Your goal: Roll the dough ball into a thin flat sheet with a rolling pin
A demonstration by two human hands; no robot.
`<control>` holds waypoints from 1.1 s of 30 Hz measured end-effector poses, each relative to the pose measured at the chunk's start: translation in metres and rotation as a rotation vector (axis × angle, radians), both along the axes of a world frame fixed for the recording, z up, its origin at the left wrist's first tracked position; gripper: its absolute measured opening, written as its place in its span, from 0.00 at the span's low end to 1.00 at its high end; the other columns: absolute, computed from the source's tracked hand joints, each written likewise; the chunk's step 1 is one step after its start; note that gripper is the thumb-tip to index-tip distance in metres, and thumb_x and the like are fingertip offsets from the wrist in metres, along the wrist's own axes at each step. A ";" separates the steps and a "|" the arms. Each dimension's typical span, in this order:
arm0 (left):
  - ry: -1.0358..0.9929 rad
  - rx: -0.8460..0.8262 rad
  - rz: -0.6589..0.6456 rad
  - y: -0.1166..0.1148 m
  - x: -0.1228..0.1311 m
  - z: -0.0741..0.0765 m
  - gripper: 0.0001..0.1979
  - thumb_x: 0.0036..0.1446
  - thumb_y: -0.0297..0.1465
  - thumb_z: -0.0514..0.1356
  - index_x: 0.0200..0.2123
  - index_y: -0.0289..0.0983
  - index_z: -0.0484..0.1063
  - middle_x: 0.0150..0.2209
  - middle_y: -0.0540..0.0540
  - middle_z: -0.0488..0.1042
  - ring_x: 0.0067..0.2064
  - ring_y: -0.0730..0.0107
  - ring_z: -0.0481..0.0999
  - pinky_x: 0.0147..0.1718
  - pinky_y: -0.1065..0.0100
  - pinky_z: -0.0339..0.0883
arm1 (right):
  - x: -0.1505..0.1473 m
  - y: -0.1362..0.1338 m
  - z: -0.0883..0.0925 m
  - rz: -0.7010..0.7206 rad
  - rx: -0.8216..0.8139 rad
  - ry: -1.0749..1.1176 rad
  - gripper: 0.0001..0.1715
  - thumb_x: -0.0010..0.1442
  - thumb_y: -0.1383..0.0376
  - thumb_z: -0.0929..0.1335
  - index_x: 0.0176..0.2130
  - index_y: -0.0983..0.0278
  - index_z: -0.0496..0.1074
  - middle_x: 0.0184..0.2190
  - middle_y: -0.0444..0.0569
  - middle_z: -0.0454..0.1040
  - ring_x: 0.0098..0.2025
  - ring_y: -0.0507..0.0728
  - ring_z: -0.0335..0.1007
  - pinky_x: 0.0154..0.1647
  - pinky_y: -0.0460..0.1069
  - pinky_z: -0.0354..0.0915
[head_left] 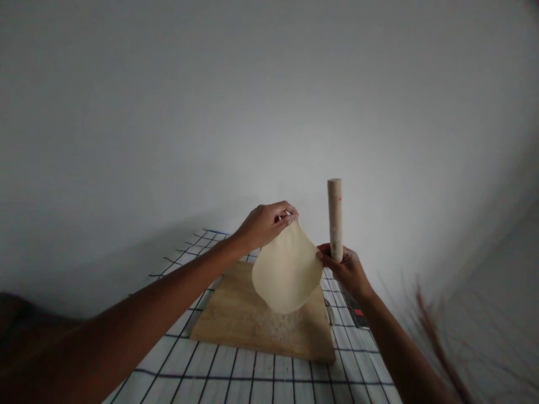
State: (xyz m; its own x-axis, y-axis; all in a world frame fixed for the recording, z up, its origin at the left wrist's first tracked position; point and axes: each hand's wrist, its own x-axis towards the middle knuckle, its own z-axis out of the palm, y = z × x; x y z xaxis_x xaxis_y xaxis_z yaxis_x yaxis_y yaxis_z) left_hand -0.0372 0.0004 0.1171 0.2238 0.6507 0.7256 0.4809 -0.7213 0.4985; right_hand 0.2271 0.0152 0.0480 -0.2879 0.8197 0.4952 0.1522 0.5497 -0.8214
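Note:
A thin, pale sheet of rolled dough (288, 272) hangs above a wooden board (236, 314). My left hand (269, 221) pinches its top edge, with flour on the fingertips. At the dough's right edge, my right hand (343, 266) grips it between thumb and fingertips. The same hand also holds a wooden rolling pin (335, 219), which stands nearly upright and rises above the hand. Its lower end is hidden by the hand. Loose flour (282, 328) is scattered on the board below the dough.
The board lies on a table with a white cloth (244, 379) crossed by dark grid lines. A dark object with a red patch (357, 312) lies at the right, partly behind my right forearm. Behind the table rises a plain pale wall (269, 112).

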 end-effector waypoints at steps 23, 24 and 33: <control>0.386 -0.576 -0.105 -0.076 -0.102 -0.114 0.14 0.64 0.42 0.57 0.35 0.43 0.79 0.36 0.48 0.79 0.40 0.64 0.77 0.40 0.66 0.66 | 0.009 -0.019 -0.035 0.019 -0.284 -0.114 0.21 0.61 0.53 0.70 0.46 0.66 0.73 0.40 0.55 0.79 0.36 0.58 0.78 0.33 0.51 0.72; 0.372 -0.588 -0.073 -0.073 -0.102 -0.113 0.15 0.64 0.43 0.56 0.35 0.42 0.79 0.37 0.48 0.79 0.40 0.63 0.77 0.39 0.66 0.66 | 0.013 -0.008 -0.038 -0.019 -0.289 -0.139 0.22 0.60 0.53 0.70 0.46 0.67 0.73 0.39 0.55 0.79 0.36 0.58 0.78 0.32 0.50 0.71; 0.451 -0.225 0.106 -0.034 -0.037 -0.126 0.18 0.63 0.27 0.52 0.53 0.42 0.73 0.55 0.45 0.75 0.58 0.59 0.70 0.60 0.56 0.60 | -0.011 0.026 -0.063 -0.141 -0.038 -0.479 0.09 0.57 0.64 0.68 0.37 0.66 0.77 0.30 0.50 0.79 0.32 0.57 0.73 0.31 0.48 0.63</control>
